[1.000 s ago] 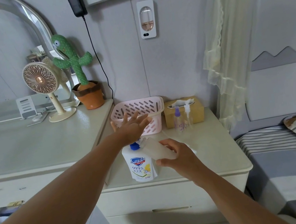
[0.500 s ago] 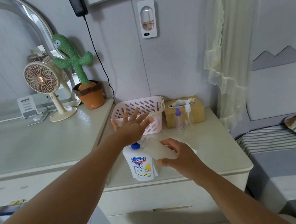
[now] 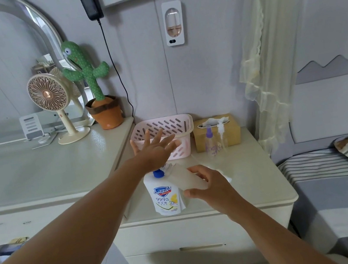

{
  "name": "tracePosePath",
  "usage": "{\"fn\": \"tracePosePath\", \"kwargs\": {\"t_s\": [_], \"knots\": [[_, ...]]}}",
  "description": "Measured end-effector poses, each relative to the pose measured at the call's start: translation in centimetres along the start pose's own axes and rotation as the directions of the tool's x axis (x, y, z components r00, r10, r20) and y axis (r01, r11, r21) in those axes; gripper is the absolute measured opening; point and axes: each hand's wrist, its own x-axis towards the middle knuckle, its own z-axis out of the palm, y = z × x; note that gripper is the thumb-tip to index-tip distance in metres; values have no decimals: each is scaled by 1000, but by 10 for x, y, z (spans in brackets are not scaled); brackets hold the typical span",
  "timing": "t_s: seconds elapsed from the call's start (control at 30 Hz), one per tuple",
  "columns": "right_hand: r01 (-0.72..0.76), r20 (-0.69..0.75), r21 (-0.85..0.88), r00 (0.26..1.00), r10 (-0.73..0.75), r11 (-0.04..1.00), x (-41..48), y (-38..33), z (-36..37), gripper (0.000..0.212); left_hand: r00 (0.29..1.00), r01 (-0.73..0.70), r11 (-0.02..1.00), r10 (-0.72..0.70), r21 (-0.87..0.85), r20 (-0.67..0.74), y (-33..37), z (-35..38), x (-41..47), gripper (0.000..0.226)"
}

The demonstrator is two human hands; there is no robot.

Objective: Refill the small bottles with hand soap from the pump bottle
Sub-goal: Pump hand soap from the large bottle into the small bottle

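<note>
1. At the front of the nightstand stands the pump bottle, upright, label toward us. It is the mark from which we place everything else.
2. We judge the pump bottle fairly heavy and steady on its broad base. Its plastic wall is smooth and would be slick if soap ran down it. It needs pressing from straight above, on the pump head, so it does not tip.
3. Just right of its blue collar, the small bottle lies tilted with its mouth up against the nozzle. It looks light, thin-walled and cloudy. We would hold it round the middle and not hard, since a squeeze might dent it or pull the mouth off the spout.
4. Our left hand is directly above the pump bottle, flat, with fingers straight and spread wide. The palm seems to bear on the pump head, which it hides from us.
5. Our right hand, just right of the pump bottle, grips the small bottle with thumb below and fingers curled over its lower half.
6. Well behind and right of the pump bottle stand a purple-cap bottle and a clear bottle, both upright and untouched. We cannot tell how full they are.
7. Behind the pump bottle sits the basket.
</note>
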Motion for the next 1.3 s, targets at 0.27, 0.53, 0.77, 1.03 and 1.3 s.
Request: {"fn": "tracePosePath", "kwargs": {"t_s": [0.27,0.53,0.77,1.03,1.3], "knots": [[-8,12,-40,1000,9,999,0,3,1,48,1000,11,995,-12,-99,-11,-3,15,-2,57],[5,-6,-9,1000,-5,1000,0,-3,0,43,1000,3,999,-3,-33,-21,0,-1,-2,57],[-1,4,-18,1000,1,1000,-2,1,3,47,999,22,994,-24,-108,-23,-3,15,-3,53],[12,0,2,1000,-12,1000,0,-4,1,42,1000,8,999,-9,-40,-15,-2,0,-2,58],[-3,6,-7,1000,3,1000,-1,2,6,45,1000,21,994,-23,-111,-12,-7,17,-1,53]]}}
